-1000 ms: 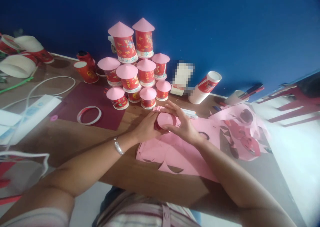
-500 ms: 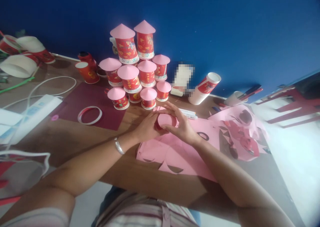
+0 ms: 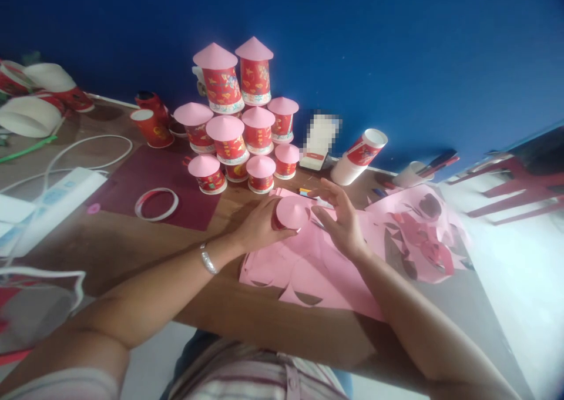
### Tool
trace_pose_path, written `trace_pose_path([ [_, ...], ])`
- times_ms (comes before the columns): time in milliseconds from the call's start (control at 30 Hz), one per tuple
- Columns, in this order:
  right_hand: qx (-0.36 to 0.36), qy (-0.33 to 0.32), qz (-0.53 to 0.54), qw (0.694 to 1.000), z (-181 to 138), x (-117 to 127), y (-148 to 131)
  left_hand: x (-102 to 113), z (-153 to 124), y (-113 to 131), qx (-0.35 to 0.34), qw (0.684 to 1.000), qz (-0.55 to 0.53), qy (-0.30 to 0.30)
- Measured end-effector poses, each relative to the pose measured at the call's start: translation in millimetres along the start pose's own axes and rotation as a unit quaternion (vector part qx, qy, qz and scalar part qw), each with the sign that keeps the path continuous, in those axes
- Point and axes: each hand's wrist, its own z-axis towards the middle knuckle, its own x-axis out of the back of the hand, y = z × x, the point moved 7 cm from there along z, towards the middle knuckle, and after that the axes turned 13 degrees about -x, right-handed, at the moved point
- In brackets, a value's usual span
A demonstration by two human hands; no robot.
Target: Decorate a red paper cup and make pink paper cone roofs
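Observation:
My left hand (image 3: 259, 224) is wrapped round a small red paper cup with a pink cone roof (image 3: 292, 212); its thumb lies along the near side, and most of the cup's wall is hidden. To the right, my right hand (image 3: 341, 221) is open, fingers and thumb apart, just off the cone. Pink paper sheets (image 3: 326, 271) with round cut-outs lie beneath both hands. A white pen or glue tube is partly covered behind the right hand. Farther back stand several red cups with pink cone roofs (image 3: 225, 128), stacked in tiers.
A white ring (image 3: 156, 204) lies on a maroon sheet (image 3: 194, 215) at left, near a power strip (image 3: 48, 212) and its cable. Behind are a pixelated phone (image 3: 318, 141), leaning stacked cups (image 3: 360, 156) and a pen cup (image 3: 409, 174). Pink scraps (image 3: 423, 241) lie right.
My right hand has let go of the pink-roofed cup and moved a little to the right, its fingers spreading. The left hand still holds the cup, and the cone now shows fully.

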Motion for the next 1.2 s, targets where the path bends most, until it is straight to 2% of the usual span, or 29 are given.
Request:
trace_pose_path([
  [200, 0.015, 0.021, -0.062, 0.998, -8.8, 4.7, 10.7, 15.0, 1.1, 11.2, -0.028, 0.995, -0.037, 0.083],
  [400, 0.069, -0.024, -0.129, 0.989, -17.7, -17.5, 2.4, 16.7, 0.3, 12.9, -0.020, 0.994, -0.035, 0.103],
  [633, 0.067, -0.054, -0.145, 0.986, -20.2, -39.0, -2.6, 10.7, -0.4, 17.7, -0.042, 0.996, -0.014, 0.082],
  [967, 0.008, -0.061, -0.105, 0.993, -18.4, -36.6, 3.5, 6.2, -1.7, 16.7, -0.063, 0.996, -0.030, 0.049],
  [1200, -0.049, -0.080, -0.070, 0.993, -16.0, -35.1, 2.0, 4.2, -2.1, 11.9, -0.047, 0.998, -0.032, 0.033],
])
